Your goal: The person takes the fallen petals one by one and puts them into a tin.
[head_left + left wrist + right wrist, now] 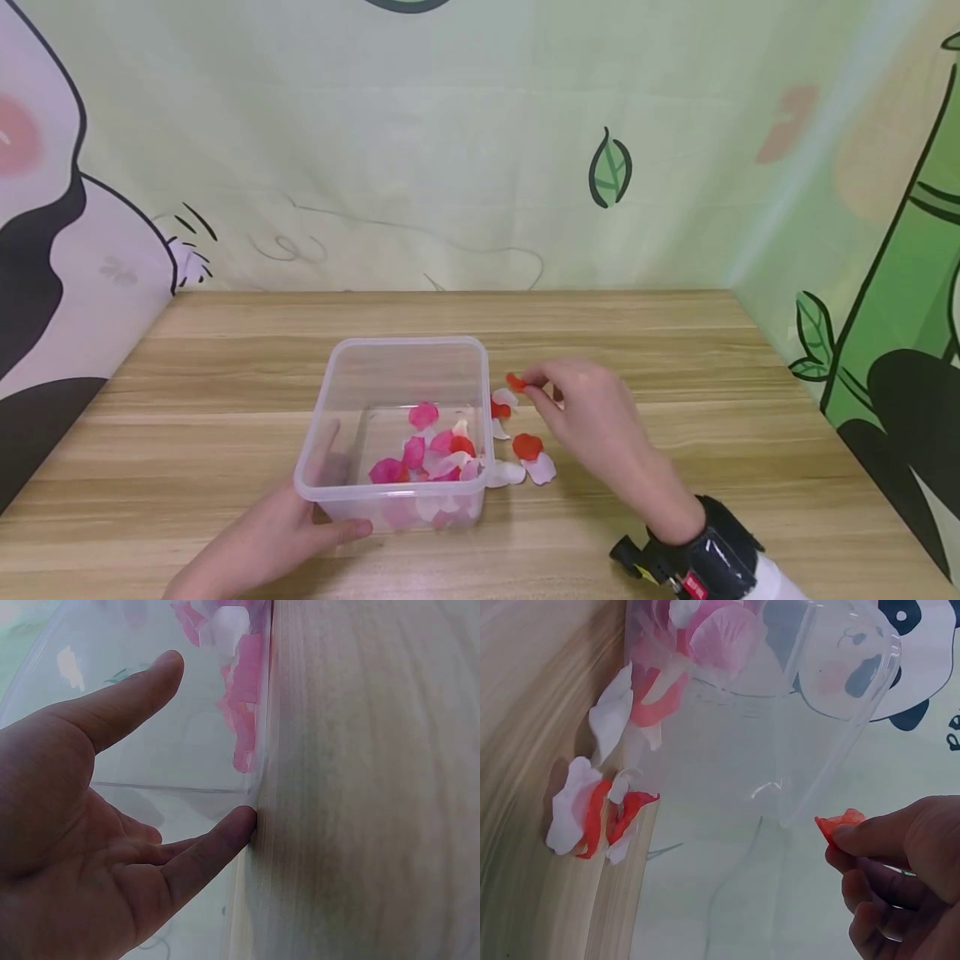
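Observation:
My right hand (596,417) pinches a red petal (515,382) between thumb and fingertips, above the table just right of a clear plastic box (393,493). The same red petal (838,823) shows in the right wrist view, apart from the box wall. My left hand (288,529) holds the box at its near left corner, thumb along the front wall and fingers on the left side. In the left wrist view the left hand (112,825) spans that corner. Pink, white and red petals (423,415) lie inside the box, mostly toward its right.
Several loose petals lie on the wooden table (622,333) along the box's right side, among them a red petal (527,447) and a pale pink petal (540,469). A printed curtain (487,167) stands behind the table. A black strap (720,546) circles the right wrist.

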`<state>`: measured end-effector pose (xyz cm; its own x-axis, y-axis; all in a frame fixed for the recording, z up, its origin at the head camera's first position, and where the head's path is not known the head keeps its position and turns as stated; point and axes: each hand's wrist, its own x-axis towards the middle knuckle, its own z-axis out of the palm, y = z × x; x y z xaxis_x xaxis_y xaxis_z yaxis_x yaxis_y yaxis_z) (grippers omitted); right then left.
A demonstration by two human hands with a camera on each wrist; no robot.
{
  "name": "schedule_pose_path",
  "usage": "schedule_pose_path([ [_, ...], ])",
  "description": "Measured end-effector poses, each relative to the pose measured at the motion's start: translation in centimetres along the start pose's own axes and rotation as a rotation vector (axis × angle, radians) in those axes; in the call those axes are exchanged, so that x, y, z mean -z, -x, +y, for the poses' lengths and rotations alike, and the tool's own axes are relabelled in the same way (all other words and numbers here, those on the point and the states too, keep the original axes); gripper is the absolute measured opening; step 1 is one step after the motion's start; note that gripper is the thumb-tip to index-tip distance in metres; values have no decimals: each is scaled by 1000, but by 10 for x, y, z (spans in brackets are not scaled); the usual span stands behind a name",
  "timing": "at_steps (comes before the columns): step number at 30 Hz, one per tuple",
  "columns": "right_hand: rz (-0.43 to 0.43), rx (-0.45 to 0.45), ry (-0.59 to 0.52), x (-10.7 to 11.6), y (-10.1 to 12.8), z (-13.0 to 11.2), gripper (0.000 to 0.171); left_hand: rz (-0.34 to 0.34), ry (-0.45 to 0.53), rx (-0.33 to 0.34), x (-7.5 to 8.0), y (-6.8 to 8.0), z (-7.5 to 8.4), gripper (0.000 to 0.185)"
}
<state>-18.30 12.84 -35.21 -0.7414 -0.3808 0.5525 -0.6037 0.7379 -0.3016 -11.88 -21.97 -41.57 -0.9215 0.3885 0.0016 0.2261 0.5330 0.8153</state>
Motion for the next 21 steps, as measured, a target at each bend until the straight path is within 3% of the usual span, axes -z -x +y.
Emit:
schedule_pose_path([
  [16, 160, 209, -132, 0, 6, -21, 20, -9, 12, 26, 1, 0, 2, 114],
  [21, 169, 266, -159, -2, 8, -29, 19, -9, 15, 40, 0, 0, 2, 115],
])
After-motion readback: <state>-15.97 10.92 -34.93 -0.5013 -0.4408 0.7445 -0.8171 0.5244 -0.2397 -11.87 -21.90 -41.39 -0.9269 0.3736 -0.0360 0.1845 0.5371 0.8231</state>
